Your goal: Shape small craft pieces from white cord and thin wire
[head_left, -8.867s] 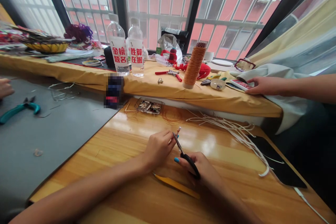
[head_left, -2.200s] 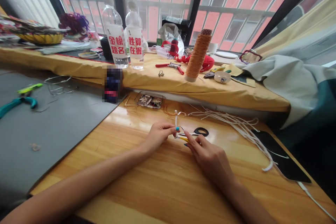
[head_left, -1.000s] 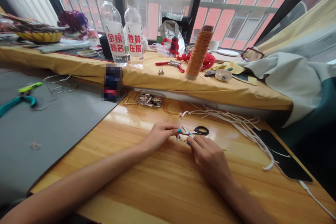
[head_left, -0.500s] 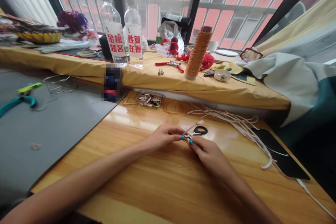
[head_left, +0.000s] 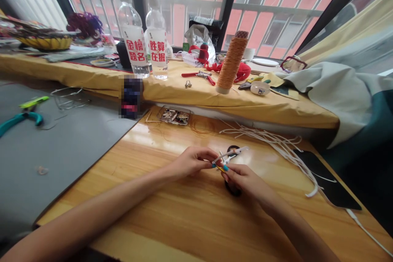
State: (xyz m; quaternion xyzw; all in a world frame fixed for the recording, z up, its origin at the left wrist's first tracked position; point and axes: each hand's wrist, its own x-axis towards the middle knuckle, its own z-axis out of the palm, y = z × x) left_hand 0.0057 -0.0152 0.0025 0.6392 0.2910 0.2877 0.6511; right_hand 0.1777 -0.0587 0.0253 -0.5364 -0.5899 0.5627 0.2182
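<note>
My left hand [head_left: 198, 161] is closed in a pinch on a thin white cord [head_left: 223, 156], whose pale, wider tip [head_left: 244, 149] points away to the right. Close beside it, my right hand [head_left: 247, 177] pinches a slim yellow strip [head_left: 220, 168] that spans the gap between the fingertips of both hands. Whether the cord and the strip are joined there is too small to tell. Spread scissors with black handles [head_left: 233, 189] lie on the wooden table, under and beyond my fingers. The fingers and the cord cover part of their blades.
A bundle of white cords [head_left: 270, 137] and a black phone [head_left: 328, 180] lie to the right. Behind stands a clear box of beads [head_left: 175, 115]. Teal-handled pliers [head_left: 23, 120] rest on the grey mat [head_left: 76, 151]. On the ledge are bottles [head_left: 157, 45] and an orange thread spool [head_left: 232, 63].
The cord's tip has swung right and now lies across the scissors. My right hand has shifted slightly to the right, and the scissors' second handle has come into sight.
</note>
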